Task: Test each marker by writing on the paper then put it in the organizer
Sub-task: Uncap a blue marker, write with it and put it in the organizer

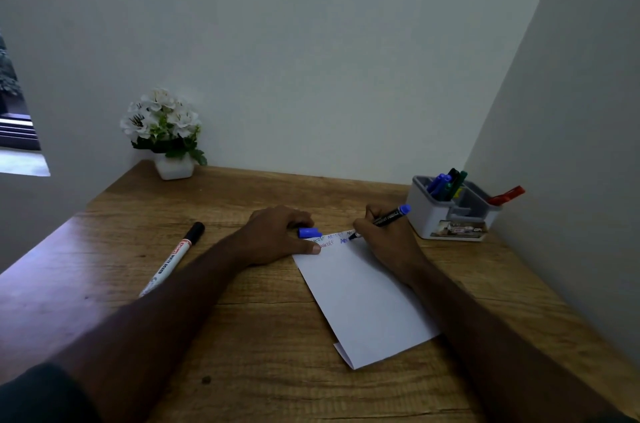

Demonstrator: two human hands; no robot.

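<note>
On paper (367, 301): right hand (384, 242) grips 1 marker (388, 216) | left hand (277, 235) pinches 1 cap (309, 232)

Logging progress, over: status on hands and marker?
Right hand writing with blue marker on paper. Left hand holds blue cap, steadies paper. Whiteboard marker waiting. Nothing blocking organizer.

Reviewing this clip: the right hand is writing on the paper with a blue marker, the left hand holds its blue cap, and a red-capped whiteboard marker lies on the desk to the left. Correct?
One detail is off: in the head view the whiteboard marker lying on the desk has a black cap, not red. The rest holds: the right hand writes on the paper with the blue marker, and the left hand holds the blue cap.
</note>
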